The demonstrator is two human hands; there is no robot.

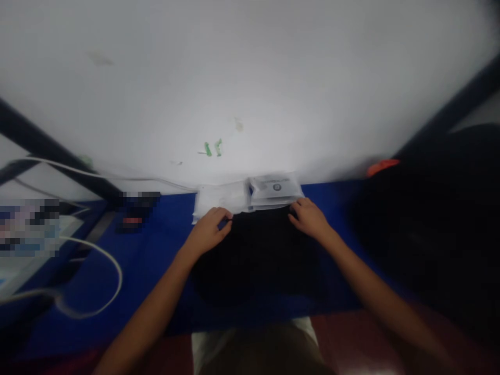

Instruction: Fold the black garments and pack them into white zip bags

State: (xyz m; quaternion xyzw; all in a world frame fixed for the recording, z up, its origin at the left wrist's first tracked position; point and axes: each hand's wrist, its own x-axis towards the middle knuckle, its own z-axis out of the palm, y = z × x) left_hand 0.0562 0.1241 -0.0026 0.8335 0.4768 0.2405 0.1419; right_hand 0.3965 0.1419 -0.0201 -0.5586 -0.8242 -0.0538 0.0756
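The black garment point(258, 250) is lying flat on the blue bench point(156, 260), its far corners being pinched by the fingers of the left hand point(211, 229) and right hand point(310, 219), just before clear packets point(250, 195).

Round dark emblem on clear packet point(275, 186); print too blurred, no text readable

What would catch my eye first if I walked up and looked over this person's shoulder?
Most likely the two bare hands, the left hand and the right hand, pinching the far corners of a flat black cloth spread on the blue table top. Just beyond the cloth, against the white wall, lie clear plastic packets. At the right sits a big dark heap, and at the left a white cable loops over the table.
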